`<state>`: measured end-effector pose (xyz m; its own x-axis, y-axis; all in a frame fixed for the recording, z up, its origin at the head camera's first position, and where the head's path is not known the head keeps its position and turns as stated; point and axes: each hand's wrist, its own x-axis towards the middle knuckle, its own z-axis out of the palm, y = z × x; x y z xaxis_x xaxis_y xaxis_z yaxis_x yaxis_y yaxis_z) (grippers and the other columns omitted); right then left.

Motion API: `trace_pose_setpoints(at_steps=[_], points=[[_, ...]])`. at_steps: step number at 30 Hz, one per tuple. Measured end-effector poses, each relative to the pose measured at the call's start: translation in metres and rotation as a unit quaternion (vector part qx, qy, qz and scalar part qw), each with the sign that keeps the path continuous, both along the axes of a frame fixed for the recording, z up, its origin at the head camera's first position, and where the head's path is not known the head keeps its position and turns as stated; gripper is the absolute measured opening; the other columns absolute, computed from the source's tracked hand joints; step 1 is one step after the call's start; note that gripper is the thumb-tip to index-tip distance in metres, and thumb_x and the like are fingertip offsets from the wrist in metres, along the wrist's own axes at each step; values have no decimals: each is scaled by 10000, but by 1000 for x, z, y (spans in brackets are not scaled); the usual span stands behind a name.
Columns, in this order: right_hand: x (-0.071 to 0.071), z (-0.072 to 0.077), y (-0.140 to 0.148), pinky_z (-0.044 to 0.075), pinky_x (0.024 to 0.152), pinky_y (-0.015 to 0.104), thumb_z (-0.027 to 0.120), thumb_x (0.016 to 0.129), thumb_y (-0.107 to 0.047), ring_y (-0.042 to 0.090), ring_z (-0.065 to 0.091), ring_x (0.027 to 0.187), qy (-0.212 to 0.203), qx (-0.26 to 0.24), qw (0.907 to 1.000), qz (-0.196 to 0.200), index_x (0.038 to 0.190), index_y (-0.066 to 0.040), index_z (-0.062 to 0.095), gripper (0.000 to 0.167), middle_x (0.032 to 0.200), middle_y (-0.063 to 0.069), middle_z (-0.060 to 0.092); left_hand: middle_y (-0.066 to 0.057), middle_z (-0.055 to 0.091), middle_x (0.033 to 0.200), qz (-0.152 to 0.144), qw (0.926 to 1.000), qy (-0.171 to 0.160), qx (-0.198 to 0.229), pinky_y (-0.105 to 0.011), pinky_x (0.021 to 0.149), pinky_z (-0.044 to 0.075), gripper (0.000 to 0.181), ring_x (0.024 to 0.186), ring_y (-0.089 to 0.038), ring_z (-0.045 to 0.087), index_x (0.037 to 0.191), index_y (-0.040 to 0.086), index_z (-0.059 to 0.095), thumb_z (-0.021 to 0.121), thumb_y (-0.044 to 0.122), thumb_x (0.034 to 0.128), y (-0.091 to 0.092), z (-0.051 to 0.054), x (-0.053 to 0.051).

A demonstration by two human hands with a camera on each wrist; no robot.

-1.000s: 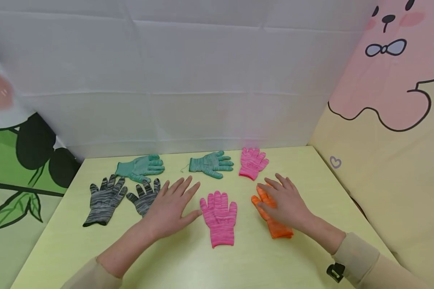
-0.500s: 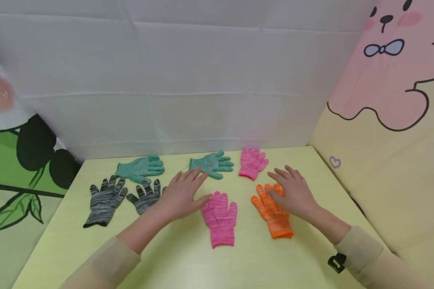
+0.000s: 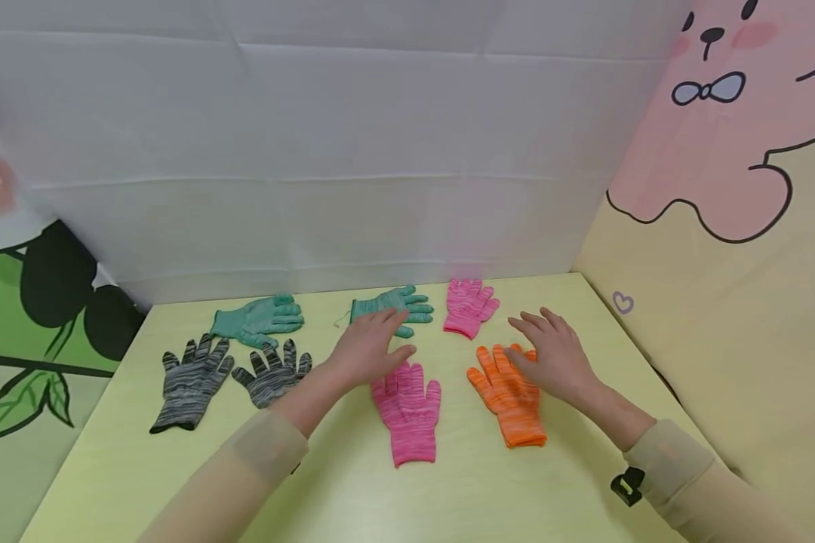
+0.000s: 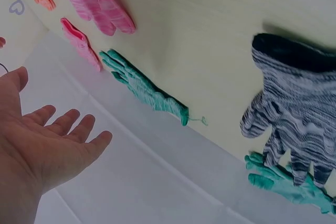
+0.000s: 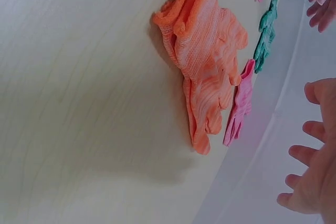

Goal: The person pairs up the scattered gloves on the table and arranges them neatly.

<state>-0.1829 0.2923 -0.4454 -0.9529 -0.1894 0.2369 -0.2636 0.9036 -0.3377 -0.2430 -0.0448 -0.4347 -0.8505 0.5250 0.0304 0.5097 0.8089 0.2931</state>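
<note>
My left hand [image 3: 365, 348] hovers with loosely spread fingers between a pink glove [image 3: 410, 418] at the front and a green glove [image 3: 380, 303] behind; in the left wrist view it holds nothing. My right hand [image 3: 558, 358] is held above the table beside an orange glove [image 3: 516, 403], its fingers relaxed; the right wrist view shows it apart from that glove. A second pink glove [image 3: 469, 308] lies at the back. Two grey-black gloves [image 3: 189, 383] lie at the left, one partly behind my left forearm. Another green glove [image 3: 261, 318] lies at the back left.
The pale yellow table [image 3: 489, 498] meets a white sheet wall [image 3: 380, 151] at the back. A printed panel [image 3: 774, 324] rises along the right side and another stands at the left. A loose thread [image 4: 197, 120] trails from the middle green glove's cuff.
My left hand has moved right and away from me, from near the smaller grey glove to over the pink one's fingertips. My right hand has drawn slightly right, uncovering the orange glove.
</note>
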Motion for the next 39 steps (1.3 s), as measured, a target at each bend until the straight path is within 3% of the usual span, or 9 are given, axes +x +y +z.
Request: trace_pose_setpoints(at_steps=[6,11,14,17,21,27,35,39], points=[[2,-3,4,177,1173,654,688,963,-387,464,259,1475,-44,62,9999,-75,1470,-102,560,596,1513,194,494,-86,454,1571,182,9988,-424,145,-528,1171,329,670,1462,-335,380,1582,180,412,581,500,1018,20,-9,-13],[2,-6,2,154,1190,640,688,962,-381,454,246,1484,-91,129,9999,-12,1474,-110,556,595,1521,185,486,-37,504,1537,342,9946,-819,547,-509,1135,390,589,1434,-313,428,1539,177,487,571,466,1033,38,-19,-29],[6,-8,-3,150,1192,643,692,963,-368,454,246,1484,-93,168,9998,58,1468,-111,565,581,1516,182,493,-10,503,1541,377,9934,-933,558,-501,1128,401,565,1428,-300,440,1531,176,501,577,438,1037,48,-25,-39],[13,-16,-16,196,1178,653,721,947,-357,466,302,1456,113,391,9989,242,1422,-110,612,547,1473,174,541,3,499,1545,427,9935,-965,419,-493,1131,398,553,1431,-294,437,1532,179,502,566,431,1044,55,-28,-46],[28,-33,-49,243,1172,638,740,929,-404,451,361,1434,248,770,9934,811,1361,-143,671,510,1435,124,591,8,501,1544,494,9938,-959,282,-486,1129,400,543,1432,-288,437,1529,183,505,555,428,1047,58,-31,-54],[46,-46,-95,173,1205,612,657,949,-527,414,304,1483,-226,990,9843,1444,1385,-200,661,544,1471,46,575,4,519,1528,499,9948,-846,252,-511,1094,432,512,1411,-307,461,1512,191,528,547,408,1049,55,-35,-61],[50,-66,-114,160,1212,596,604,934,-635,411,310,1480,-499,1533,9772,1382,1453,-241,601,652,1505,26,543,-22,498,1547,565,9942,-903,156,-528,1103,420,516,1419,-327,448,1511,182,529,542,414,1051,56,-35,-63],[51,-67,-110,189,1204,602,619,925,-637,425,334,1463,-500,1613,9769,1307,1429,-246,622,638,1499,27,550,-30,487,1556,582,9935,-960,200,-499,1131,395,509,1430,-300,438,1508,180,533,525,418,1058,64,-35,-69]])
